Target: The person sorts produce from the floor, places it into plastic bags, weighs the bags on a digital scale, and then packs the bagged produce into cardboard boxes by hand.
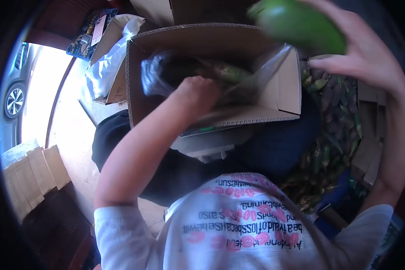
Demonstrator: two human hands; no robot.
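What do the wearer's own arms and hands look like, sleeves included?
The left hand, blurred, and right hand look ungloved; no bands or cables show. Short, pale sleeves leave the forearms bare. The matching shirt carries black lettering and pinkish-red marks.

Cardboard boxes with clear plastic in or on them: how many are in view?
2: the large open box in the middle, under the left hand, and another box to its left, plastic draped over it. Others may be hidden.

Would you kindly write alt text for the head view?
A person's right hand holds a blurred green vegetable, while the left hand reaches into a cardboard box containing clear plastic. More vegetables lie piled at right.
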